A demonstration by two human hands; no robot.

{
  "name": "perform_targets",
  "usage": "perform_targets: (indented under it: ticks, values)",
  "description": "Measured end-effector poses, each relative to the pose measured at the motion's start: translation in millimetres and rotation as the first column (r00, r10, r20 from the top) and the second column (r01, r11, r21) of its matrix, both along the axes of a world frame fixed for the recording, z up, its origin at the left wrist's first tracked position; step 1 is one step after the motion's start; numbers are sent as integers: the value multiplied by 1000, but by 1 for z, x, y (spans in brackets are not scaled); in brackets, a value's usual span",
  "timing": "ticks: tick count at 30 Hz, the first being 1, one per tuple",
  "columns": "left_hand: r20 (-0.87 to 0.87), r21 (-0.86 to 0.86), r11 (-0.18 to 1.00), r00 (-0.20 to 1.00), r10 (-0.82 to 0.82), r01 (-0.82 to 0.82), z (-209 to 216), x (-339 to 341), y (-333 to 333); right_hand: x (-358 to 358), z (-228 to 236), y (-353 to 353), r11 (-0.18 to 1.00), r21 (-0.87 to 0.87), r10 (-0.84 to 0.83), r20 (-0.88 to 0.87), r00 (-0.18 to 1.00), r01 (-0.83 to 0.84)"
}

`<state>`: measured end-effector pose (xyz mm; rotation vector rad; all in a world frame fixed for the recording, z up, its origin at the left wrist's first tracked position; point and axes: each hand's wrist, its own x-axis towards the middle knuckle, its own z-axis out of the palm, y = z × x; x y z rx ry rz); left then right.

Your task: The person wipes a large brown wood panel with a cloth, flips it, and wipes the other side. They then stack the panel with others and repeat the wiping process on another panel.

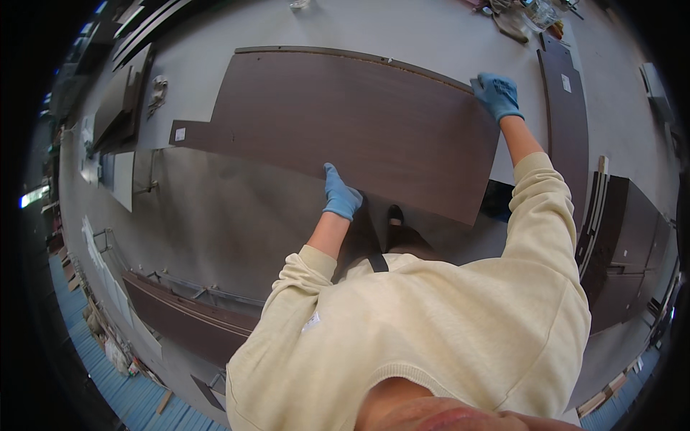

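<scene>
The dark brown notched panel (338,126) stretches beyond the left hand (341,195) and leftward from the right hand (497,96). The left meets its near edge, fingers partly hidden; I cannot tell how closed. The right curls around its far corner, left of a narrower brown panel (566,115).

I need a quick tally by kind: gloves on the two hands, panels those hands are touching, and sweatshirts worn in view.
Blue gloves: 2
Notched dark brown panel: 1
Cream sweatshirt: 1
Total: 4
</scene>
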<state>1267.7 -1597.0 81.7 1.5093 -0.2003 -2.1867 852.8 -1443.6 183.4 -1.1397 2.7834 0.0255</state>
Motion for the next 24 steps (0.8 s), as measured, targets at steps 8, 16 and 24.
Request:
perform_targets:
  ticks: [8,16,24]
  values:
    - [-211,303,670,733,-646,678,54,-6,-34,-12,-60,-144,928,-350,-10,316,949,126]
    - [561,-755,128,735,-380,643,45,-40,-219,-7,-69,-225,997,-38,-50,294,954,64]
    - [760,-436,-448,586,281,781,14,-95,-303,0,-71,-216,990,-134,-17,243,970,51]
